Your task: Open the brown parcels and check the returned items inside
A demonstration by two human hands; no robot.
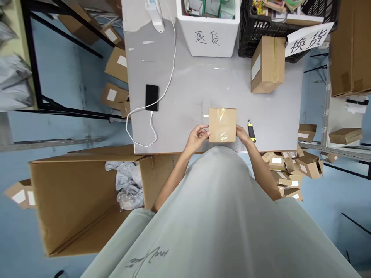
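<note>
A small taped cardboard box (222, 125) is at the table's near edge, right in front of my body. Clear tape runs down the middle of its top. My left hand (198, 136) has its thumb and curled fingers at the box's left side. On the opposite side, my right hand (242, 135) grips the right edge, its fingertips partly hidden by the box. Whether the box rests on the table or is slightly lifted, I cannot tell. A black and yellow utility knife (251, 131) lies just right of my right hand.
A phone (152, 97) with a white cable lies on the grey table (185, 85). At the back are a white bin (213, 38), a black crate (251, 36) and a taller carton (269, 63). A large open carton (87, 158) stands left; several small boxes (286, 170) lie on the right.
</note>
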